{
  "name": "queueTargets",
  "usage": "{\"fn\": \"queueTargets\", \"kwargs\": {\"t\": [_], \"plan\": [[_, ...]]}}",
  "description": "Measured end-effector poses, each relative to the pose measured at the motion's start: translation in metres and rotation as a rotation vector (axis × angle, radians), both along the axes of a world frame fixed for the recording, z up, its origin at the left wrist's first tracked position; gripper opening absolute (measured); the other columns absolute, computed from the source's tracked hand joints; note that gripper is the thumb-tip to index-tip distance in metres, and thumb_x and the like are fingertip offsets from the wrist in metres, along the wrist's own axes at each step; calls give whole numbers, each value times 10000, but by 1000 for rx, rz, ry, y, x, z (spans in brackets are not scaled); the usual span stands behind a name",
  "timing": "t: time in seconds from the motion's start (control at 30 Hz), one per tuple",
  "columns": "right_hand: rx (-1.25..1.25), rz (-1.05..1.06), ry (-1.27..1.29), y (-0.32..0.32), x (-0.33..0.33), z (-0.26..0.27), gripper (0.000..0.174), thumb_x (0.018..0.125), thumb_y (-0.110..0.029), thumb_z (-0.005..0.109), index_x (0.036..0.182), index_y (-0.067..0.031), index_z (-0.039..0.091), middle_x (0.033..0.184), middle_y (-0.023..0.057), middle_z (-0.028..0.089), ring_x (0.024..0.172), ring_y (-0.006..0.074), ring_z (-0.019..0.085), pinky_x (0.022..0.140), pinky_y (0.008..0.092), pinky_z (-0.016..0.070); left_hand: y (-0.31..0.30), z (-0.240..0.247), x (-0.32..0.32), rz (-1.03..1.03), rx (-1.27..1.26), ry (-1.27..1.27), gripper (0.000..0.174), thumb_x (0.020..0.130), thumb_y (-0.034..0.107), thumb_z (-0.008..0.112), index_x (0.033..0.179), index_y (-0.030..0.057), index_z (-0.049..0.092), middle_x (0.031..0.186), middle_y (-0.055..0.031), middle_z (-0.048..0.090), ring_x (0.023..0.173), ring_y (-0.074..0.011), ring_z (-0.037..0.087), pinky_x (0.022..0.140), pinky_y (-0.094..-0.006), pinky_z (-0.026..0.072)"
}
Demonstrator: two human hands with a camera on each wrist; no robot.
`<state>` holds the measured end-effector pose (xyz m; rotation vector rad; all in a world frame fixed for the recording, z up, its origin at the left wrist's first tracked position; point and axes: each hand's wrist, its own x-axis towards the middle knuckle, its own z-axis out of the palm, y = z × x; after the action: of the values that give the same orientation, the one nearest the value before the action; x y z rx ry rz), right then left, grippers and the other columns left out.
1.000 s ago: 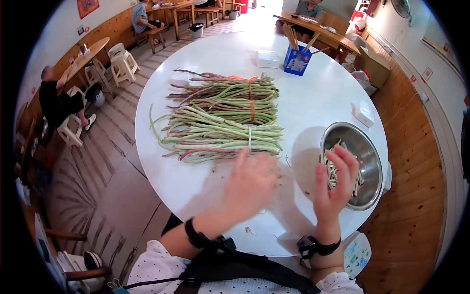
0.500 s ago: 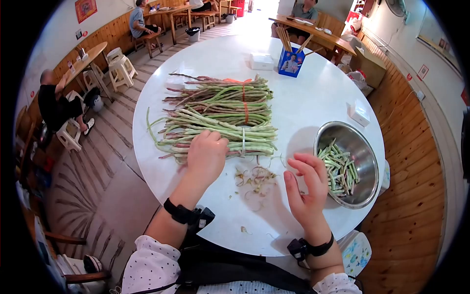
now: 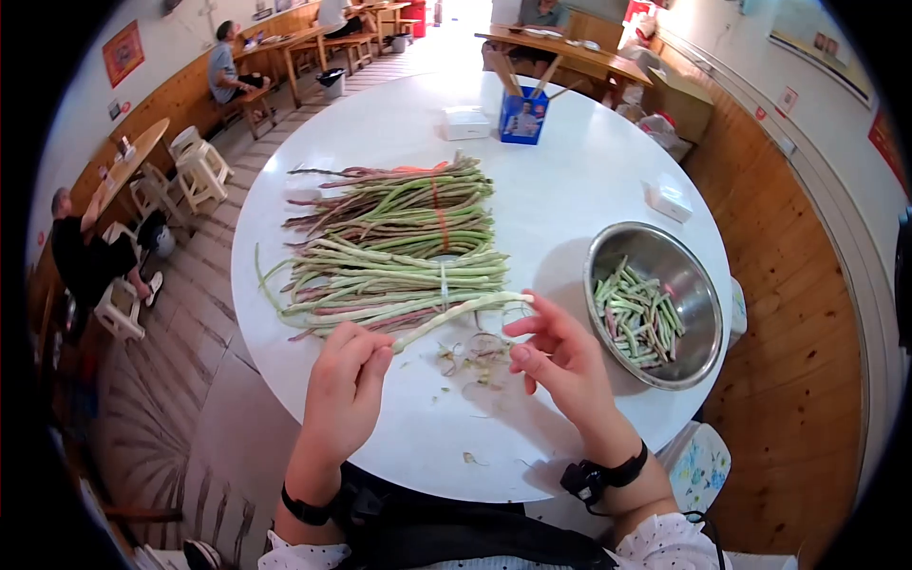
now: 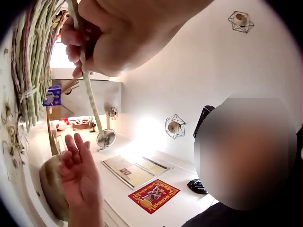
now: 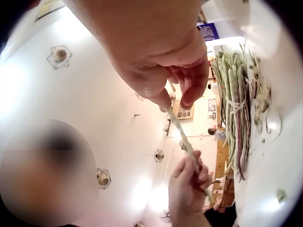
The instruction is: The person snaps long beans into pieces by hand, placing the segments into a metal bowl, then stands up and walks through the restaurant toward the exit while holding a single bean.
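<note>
A single pale green long bean (image 3: 456, 312) slants up to the right above the table. My left hand (image 3: 347, 389) pinches its near end between thumb and curled fingers. At the far end of the bean is my right hand (image 3: 570, 375), its index fingertip overlapping the tip in the head view while the thumb stands apart. In the left wrist view, the right hand (image 4: 78, 177) shows loosely spread fingers beside the bean (image 4: 91, 99). Behind the hands lie bundles of long beans (image 3: 399, 275), one with a white tie, others with orange bands.
A steel bowl (image 3: 701, 309) with short bean pieces (image 3: 635, 318) stands at the right. Stringy trimmings (image 3: 480, 361) lie between the hands on the round white table (image 3: 551, 209). Farther back are a blue chopstick box (image 3: 522, 116) and white tissue packs (image 3: 465, 123).
My left hand has gone from the right to the bundles, then back towards me with a long bean. My right hand has shifted slightly left to the bean's far end. The head view has turned slightly.
</note>
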<state>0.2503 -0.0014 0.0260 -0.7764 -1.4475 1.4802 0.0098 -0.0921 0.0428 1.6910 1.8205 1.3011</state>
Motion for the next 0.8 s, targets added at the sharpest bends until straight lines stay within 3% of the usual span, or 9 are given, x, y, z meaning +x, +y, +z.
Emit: {"fn": "queueTargets", "kwargs": {"t": [0.07,0.2,0.23,0.37,0.43,0.57,0.63,0.73,0.8], "plan": [[-218,162,210,1,5,5,463,940,-57,644,1382,-14,512,1023,91,678,737,91,617,574,223,496,1,-13,2,-59,-5,-27,88,929,39,598,954,-27,650,828,-112,557,698,-236,546,613,-330,424],[-165,111,117,1,8,2,312,939,-45,643,1247,-8,619,925,64,679,722,80,609,561,217,482,-3,-8,9,-373,-271,-171,118,920,10,622,1031,-21,649,918,-74,594,708,-133,624,623,-254,527],[-153,164,85,1,8,1,288,940,-44,641,1226,-10,630,933,56,671,735,77,605,575,212,479,-7,1,10,-415,-429,-113,197,932,114,643,1093,2,655,962,-104,642,876,-200,653,784,-309,549],[-94,377,34,0,5,-4,243,942,-34,634,1184,-15,648,982,30,639,800,63,588,642,197,465,11,5,25,-595,-272,-399,369,950,121,630,1302,27,573,1080,-143,640,961,-212,665,818,-305,547],[-55,451,54,0,4,-3,275,939,-24,636,1214,-20,636,1047,26,610,861,62,571,705,204,461,22,-1,38,-562,-228,-444,339,958,110,617,1282,15,586,1063,-131,638,912,-194,664,793,-297,545],[-69,263,21,-7,3,14,325,922,-3,645,1245,-36,628,1028,31,635,872,81,589,715,221,478,29,-5,49,-498,-238,-559,267,968,87,594,1217,-7,618,1017,-105,637,812,-147,644,724,-278,534],[-114,212,70,-7,5,15,341,910,6,652,1247,-39,632,1009,43,653,863,93,603,706,232,489,31,-10,48,-463,-175,-471,244,972,75,581,1194,-14,629,971,-95,640,763,-129,627,682,-269,520],[323,71,-170,0,8,0,325,881,23,666,1201,-34,657,964,73,673,821,119,628,652,245,502,32,-18,50,-467,-196,-539,231,976,60,566,1182,-19,634,910,-88,649,727,-123,621,645,-264,509],[484,8,-288,0,8,6,288,870,22,674,1152,-33,677,938,86,674,784,136,633,616,250,502,32,-19,52,-479,-251,-591,228,979,56,557,1180,-20,633,886,-85,656,716,-123,621,631,-265,507]]}}
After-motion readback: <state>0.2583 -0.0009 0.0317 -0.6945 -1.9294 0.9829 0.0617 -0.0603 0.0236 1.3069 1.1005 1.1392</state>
